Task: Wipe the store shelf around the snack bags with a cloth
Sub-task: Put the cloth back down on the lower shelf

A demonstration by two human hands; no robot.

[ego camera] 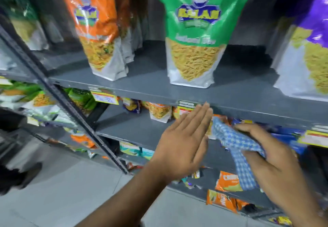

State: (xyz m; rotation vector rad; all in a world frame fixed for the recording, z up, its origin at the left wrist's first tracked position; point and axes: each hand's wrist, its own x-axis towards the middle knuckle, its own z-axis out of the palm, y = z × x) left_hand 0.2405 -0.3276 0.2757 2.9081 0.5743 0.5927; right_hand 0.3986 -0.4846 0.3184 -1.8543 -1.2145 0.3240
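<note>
A grey metal shelf [142, 86] carries upright snack bags: an orange bag [95, 31], a green bag [193, 36] and a purple bag [308, 49] at the right edge. My left hand [184, 138] is flat with fingers together and extended, fingertips just under the shelf's front lip, holding nothing. My right hand [273, 157] grips a blue-and-white checked cloth [234, 143] below the shelf front; the cloth's tail hangs down. Both hands are in front of the lower shelf [134, 129].
A dark slotted upright post [71, 102] runs diagonally at the left. Yellow price tags [104, 97] hang on the shelf lip. Lower shelves hold several small snack packets [229, 182]. Pale tiled floor [62, 191] lies below left, with a dark shape at the far left.
</note>
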